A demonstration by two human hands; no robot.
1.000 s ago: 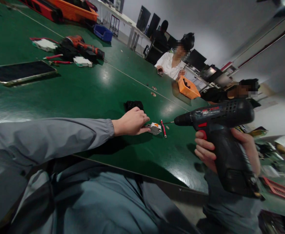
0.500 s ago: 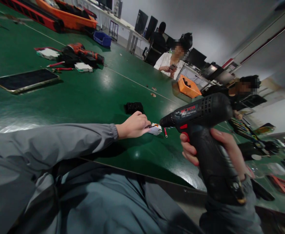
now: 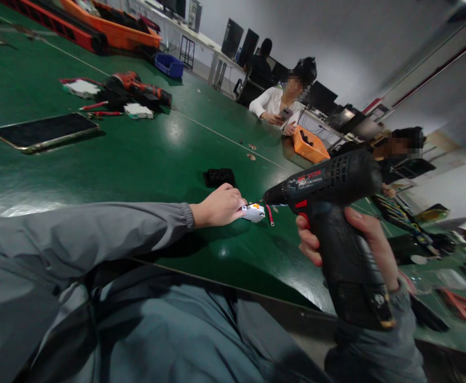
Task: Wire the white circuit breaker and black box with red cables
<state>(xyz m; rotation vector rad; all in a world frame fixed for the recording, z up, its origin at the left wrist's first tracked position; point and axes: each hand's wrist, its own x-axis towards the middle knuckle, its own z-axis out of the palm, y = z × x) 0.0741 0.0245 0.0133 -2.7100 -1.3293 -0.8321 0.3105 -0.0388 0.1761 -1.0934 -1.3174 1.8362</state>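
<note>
My right hand [image 3: 360, 239] is closed round the grip of a black cordless drill [image 3: 332, 181], which points left with a thin bit in its chuck. My left hand [image 3: 223, 205] is closed on a small white circuit breaker [image 3: 255, 213] with an orange part on top, pressed to the table. The bit's tip is over the breaker's top, close to my left fingers; whether it touches, I cannot tell. A short red wire [image 3: 270, 215] with a metal ring end lies beside the breaker. Behind my left hand sits a black block [image 3: 219, 176].
On the green table [image 3: 157, 159] lie a phone [image 3: 45, 130], an orange-black drill [image 3: 137, 88] and white breakers with red leads [image 3: 138, 110]. Orange bins [image 3: 310, 144] and a blue bin [image 3: 169, 65] stand further back. A person in white [image 3: 275, 103] sits across.
The drill has shifted slightly right, its bit drawn back a little from the breaker. My left hand stays in place. The person across has moved their hands apart.
</note>
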